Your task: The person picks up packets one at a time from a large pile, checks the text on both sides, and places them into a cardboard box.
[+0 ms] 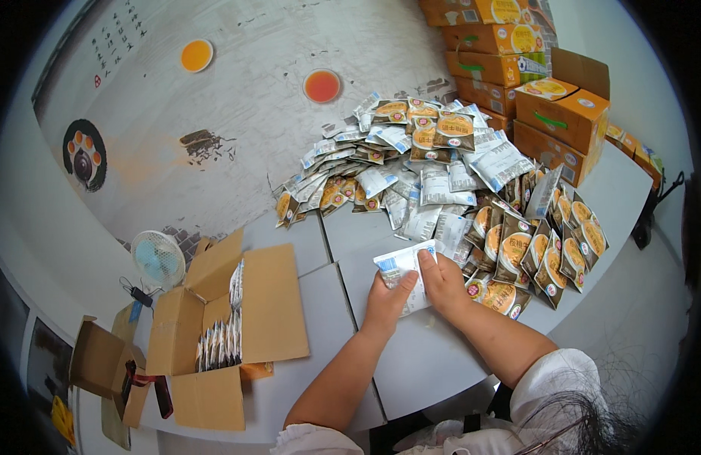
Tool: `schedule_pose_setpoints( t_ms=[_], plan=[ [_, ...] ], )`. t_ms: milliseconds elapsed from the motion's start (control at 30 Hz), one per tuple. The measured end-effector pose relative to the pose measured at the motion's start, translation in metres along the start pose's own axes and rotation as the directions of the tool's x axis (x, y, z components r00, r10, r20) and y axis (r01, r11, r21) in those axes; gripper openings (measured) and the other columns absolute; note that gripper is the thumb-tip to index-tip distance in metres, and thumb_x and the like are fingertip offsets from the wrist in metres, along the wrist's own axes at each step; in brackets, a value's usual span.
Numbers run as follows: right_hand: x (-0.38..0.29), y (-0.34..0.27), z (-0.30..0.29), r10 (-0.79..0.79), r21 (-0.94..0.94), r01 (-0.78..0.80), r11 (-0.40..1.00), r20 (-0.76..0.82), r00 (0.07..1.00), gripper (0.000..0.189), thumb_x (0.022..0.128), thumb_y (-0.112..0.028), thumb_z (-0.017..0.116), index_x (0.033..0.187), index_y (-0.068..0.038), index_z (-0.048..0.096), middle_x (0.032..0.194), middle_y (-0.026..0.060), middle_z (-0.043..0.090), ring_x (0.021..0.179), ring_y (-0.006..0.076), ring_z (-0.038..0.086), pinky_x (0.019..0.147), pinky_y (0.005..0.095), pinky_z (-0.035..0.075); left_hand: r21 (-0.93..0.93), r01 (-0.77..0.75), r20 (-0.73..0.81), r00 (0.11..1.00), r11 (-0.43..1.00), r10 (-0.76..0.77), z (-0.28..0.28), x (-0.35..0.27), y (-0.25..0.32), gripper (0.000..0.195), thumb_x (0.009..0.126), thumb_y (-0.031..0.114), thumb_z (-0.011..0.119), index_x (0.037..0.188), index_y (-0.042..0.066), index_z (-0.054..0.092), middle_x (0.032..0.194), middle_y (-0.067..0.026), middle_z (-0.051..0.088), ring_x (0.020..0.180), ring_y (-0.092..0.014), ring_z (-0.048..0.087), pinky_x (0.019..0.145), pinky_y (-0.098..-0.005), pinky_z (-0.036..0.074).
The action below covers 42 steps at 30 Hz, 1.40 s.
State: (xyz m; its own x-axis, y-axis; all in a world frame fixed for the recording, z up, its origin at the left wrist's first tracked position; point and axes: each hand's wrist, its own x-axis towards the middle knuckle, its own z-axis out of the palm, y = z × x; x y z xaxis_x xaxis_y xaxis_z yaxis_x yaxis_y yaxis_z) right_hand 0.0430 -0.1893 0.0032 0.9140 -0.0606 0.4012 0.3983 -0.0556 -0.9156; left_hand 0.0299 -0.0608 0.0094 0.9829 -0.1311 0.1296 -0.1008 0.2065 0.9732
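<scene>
Above the near part of the table, my left hand and my right hand grip one sealed drink pouch from both sides, its white printed back facing up. Both thumbs press on its surface. Just beyond and to the right lies a large heap of similar pouches, some white side up, others showing brown and orange fronts. More pouches lean in rows on the right. An open cardboard box on the left holds a row of upright pouches.
Orange printed cartons are stacked at the back right, beside an opened carton. A small fan stands behind the cardboard box. Another open box is at the far left, near a dark object with a red strap.
</scene>
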Motion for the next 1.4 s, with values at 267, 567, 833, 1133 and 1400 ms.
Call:
schedule_pose_setpoints(
  t_ms=[267,567,833,1133,1400],
  plan=[
    [0.003,-0.008,-0.004,0.005,-0.087,-0.014,0.996,-0.109,0.994,0.046,0.098,-0.038,0.04,0.085,0.0,0.062,0.075,0.0102,0.063,0.07,0.0182,0.058,0.067,0.0331,0.046,-0.145,0.086,0.151,0.987,0.986,-0.064,0.001,-0.001,0.005,0.04,0.085,0.011,0.066,0.121,0.004,0.049,0.111,-0.0048,0.059,0.1,-0.013,0.057,0.087,-0.0285,0.047],
    [0.012,0.024,-0.005,-0.034,0.04,0.04,0.998,-0.139,0.99,0.046,0.098,-0.038,0.04,0.085,0.002,0.059,0.074,0.0088,0.059,0.066,0.0167,0.052,0.064,0.0316,0.044,0.091,0.016,0.021,1.0,0.996,-0.018,0.017,-0.002,0.003,0.039,0.088,0.013,0.063,0.122,0.001,0.048,0.109,-0.0048,0.06,0.098,-0.012,0.056,0.086,-0.0264,0.046],
    [0.014,0.024,-0.005,0.114,0.188,-0.098,0.977,-0.073,0.991,0.032,0.097,-0.034,0.047,0.086,-0.005,0.054,0.079,0.0037,0.059,0.067,0.0096,0.054,0.055,0.0227,0.045,-0.094,-0.02,-0.168,0.986,0.995,0.004,-0.019,-0.009,0.067,0.035,0.087,0.011,0.063,0.118,0.002,0.049,0.104,-0.0074,0.061,0.093,-0.015,0.06,0.08,-0.0308,0.051],
    [-0.005,0.001,0.005,0.137,0.124,-0.151,0.981,0.117,0.984,0.028,0.094,-0.028,0.054,0.081,-0.003,0.054,0.072,0.0033,0.058,0.062,0.0101,0.054,0.056,0.024,0.045,0.73,0.206,-0.475,0.839,0.651,0.267,-0.191,-0.013,0.201,0.038,0.084,0.008,0.06,0.12,0.0,0.05,0.111,-0.0129,0.061,0.098,-0.026,0.061,0.085,-0.0379,0.049],
    [-0.008,0.014,0.004,0.033,-0.048,-0.026,0.999,0.155,0.987,0.025,0.09,-0.022,0.06,0.077,-0.001,0.056,0.067,0.0052,0.055,0.06,0.0124,0.051,0.057,0.0268,0.042,0.716,0.697,-0.667,0.697,-0.03,0.265,-0.326,0.004,0.154,0.039,0.083,0.021,0.056,0.116,0.002,0.056,0.113,-0.0234,0.06,0.106,-0.039,0.057,0.09,-0.0446,0.044]
  ],
)
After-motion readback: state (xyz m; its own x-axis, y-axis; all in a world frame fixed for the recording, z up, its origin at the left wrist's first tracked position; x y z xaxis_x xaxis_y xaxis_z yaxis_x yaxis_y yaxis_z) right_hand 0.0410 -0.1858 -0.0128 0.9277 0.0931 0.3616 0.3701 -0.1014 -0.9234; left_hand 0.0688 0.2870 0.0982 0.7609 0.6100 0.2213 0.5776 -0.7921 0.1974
